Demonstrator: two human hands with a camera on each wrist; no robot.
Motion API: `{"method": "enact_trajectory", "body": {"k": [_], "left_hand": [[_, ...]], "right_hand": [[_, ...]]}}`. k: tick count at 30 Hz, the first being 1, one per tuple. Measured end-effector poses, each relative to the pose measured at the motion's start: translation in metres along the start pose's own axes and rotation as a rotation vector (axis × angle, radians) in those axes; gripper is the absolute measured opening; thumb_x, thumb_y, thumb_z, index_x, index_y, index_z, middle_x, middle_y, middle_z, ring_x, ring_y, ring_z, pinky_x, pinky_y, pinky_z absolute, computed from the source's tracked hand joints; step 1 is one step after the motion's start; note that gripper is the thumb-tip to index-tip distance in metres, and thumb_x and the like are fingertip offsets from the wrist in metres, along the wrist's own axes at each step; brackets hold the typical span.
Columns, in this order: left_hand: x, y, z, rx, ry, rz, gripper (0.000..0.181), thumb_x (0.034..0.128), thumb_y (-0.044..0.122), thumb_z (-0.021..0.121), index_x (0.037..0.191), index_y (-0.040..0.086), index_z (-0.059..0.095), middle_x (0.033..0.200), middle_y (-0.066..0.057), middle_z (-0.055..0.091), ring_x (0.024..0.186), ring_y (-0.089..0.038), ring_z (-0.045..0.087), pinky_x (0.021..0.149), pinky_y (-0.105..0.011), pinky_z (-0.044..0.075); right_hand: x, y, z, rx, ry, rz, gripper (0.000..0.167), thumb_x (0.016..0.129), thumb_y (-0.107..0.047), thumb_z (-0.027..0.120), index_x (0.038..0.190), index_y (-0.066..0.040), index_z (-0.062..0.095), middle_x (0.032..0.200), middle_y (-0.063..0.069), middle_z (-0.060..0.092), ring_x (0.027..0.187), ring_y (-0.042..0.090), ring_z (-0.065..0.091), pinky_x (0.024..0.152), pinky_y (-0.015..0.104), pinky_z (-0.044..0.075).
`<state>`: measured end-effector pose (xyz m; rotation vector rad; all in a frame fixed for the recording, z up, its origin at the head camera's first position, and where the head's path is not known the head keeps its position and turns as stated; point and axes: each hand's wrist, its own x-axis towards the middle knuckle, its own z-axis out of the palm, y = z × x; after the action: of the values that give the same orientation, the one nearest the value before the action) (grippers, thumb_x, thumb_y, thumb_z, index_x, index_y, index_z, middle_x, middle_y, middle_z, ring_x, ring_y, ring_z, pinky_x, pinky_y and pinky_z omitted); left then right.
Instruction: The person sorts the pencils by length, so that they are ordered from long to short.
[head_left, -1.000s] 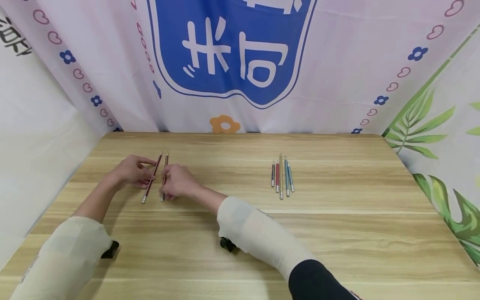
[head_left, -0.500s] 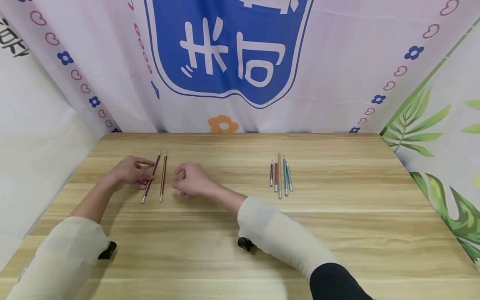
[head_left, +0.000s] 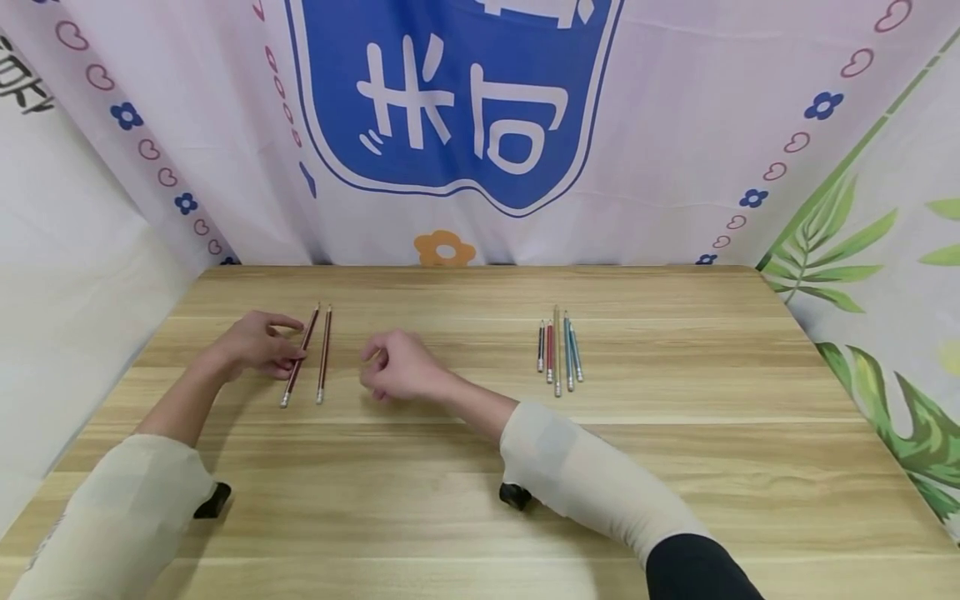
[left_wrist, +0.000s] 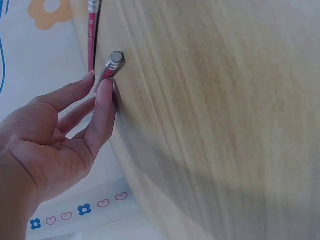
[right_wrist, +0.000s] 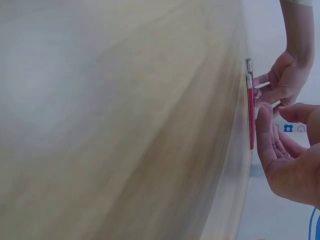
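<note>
My left hand (head_left: 258,343) holds a dark red pencil (head_left: 309,332) at the table's left, its fingertips on the shaft. The pencil lies slanted, eraser end toward me. In the left wrist view, its white eraser (left_wrist: 117,56) sticks out past the fingertips. Just right of it lies a second dark red pencil (head_left: 325,350), touched by neither hand. Farther right, my right hand (head_left: 405,365) is over the table with loosely bent fingers and nothing visible in them. The right wrist view shows that hand (right_wrist: 292,165) near the red pencils (right_wrist: 251,115).
Toward the right lies a row of pencils: a short black one (head_left: 541,346), a red one (head_left: 550,350), a long yellowish one (head_left: 557,354) and two blue ones (head_left: 569,350). A printed curtain (head_left: 660,167) hangs behind the wooden table (head_left: 420,517).
My right hand has let go of the second dark red pencil and moved off to the right. That pencil stays on the table. The left hand keeps its place at the other pencil.
</note>
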<state>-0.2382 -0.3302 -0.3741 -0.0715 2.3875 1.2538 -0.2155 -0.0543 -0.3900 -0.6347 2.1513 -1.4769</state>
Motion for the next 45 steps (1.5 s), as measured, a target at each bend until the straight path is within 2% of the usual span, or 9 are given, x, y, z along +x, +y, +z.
{"method": "enact_trajectory", "body": {"k": [3,9,12,16,24,27,31,39,45], "left_hand": [[0.0,0.003,0.0,0.025,0.03,0.014,0.071,0.0976,-0.003,0.066,0.153,-0.019,0.024,0.101,-0.016,0.065,0.074,-0.015,0.068,0.072,-0.033,0.067],[0.001,0.011,0.001,0.145,0.132,0.1,0.068,0.0967,0.001,0.069,0.148,-0.021,0.031,0.1,-0.02,0.065,0.075,-0.017,0.07,0.071,-0.031,0.067],[0.002,0.018,0.003,0.224,0.164,0.122,0.063,0.0979,0.007,0.07,0.146,-0.018,0.039,0.099,-0.019,0.065,0.077,-0.019,0.069,0.067,-0.03,0.064],[0.003,0.03,0.011,0.247,0.176,0.16,0.058,0.0989,0.01,0.07,0.144,-0.016,0.045,0.098,-0.02,0.065,0.076,-0.021,0.069,0.064,-0.03,0.063],[0.01,0.056,0.038,0.214,0.133,0.28,0.052,0.098,0.008,0.071,0.14,-0.016,0.051,0.094,-0.02,0.066,0.072,-0.022,0.071,0.063,-0.033,0.065],[0.009,0.067,0.05,0.167,0.095,0.289,0.052,0.0981,0.009,0.071,0.141,-0.013,0.052,0.097,-0.018,0.064,0.077,-0.024,0.073,0.069,-0.033,0.066],[0.01,0.079,0.067,0.118,0.055,0.301,0.05,0.0978,0.009,0.072,0.141,-0.01,0.054,0.099,-0.017,0.062,0.082,-0.026,0.073,0.074,-0.033,0.067],[0.017,0.096,0.095,0.132,0.012,0.375,0.046,0.0965,0.003,0.071,0.137,-0.011,0.057,0.096,-0.018,0.067,0.081,-0.032,0.073,0.072,-0.036,0.067],[0.022,0.106,0.113,0.112,-0.017,0.402,0.043,0.0953,-0.002,0.07,0.134,-0.014,0.057,0.098,-0.022,0.069,0.082,-0.035,0.072,0.073,-0.037,0.067]], "right_hand": [[-0.004,0.003,-0.003,0.019,-0.005,0.002,0.032,0.095,0.005,0.066,0.127,0.011,0.061,0.079,0.005,0.064,0.067,0.02,0.071,0.062,0.029,0.066],[-0.013,0.01,-0.016,0.034,0.008,-0.004,0.029,0.093,0.008,0.064,0.122,0.012,0.063,0.076,0.005,0.063,0.07,0.031,0.072,0.06,0.032,0.066],[-0.018,0.012,-0.027,-0.015,0.012,-0.028,0.03,0.093,0.007,0.067,0.123,0.012,0.063,0.077,0.003,0.063,0.07,0.032,0.071,0.056,0.029,0.063],[-0.025,0.015,-0.044,-0.071,0.042,-0.048,0.032,0.092,0.005,0.071,0.123,0.01,0.065,0.082,0.004,0.065,0.072,0.034,0.071,0.055,0.027,0.062],[-0.036,0.019,-0.068,-0.088,0.098,-0.048,0.032,0.089,0.007,0.072,0.121,0.011,0.066,0.085,0.008,0.067,0.068,0.017,0.067,0.062,0.028,0.065],[-0.04,0.018,-0.075,-0.089,0.111,-0.04,0.034,0.089,0.006,0.073,0.122,0.011,0.066,0.087,0.008,0.067,0.071,0.014,0.066,0.065,0.029,0.065],[-0.046,0.019,-0.085,-0.078,0.137,-0.018,0.035,0.089,0.003,0.075,0.122,0.009,0.066,0.088,0.008,0.067,0.074,0.015,0.067,0.065,0.028,0.064],[-0.06,0.028,-0.105,-0.103,0.173,-0.023,0.035,0.087,0.003,0.071,0.121,0.011,0.066,0.088,0.008,0.071,0.075,0.015,0.069,0.064,0.024,0.062],[-0.069,0.034,-0.12,-0.072,0.19,0.02,0.036,0.09,0.003,0.068,0.126,0.01,0.065,0.1,0.016,0.075,0.083,0.027,0.073,0.073,0.037,0.067]]}}
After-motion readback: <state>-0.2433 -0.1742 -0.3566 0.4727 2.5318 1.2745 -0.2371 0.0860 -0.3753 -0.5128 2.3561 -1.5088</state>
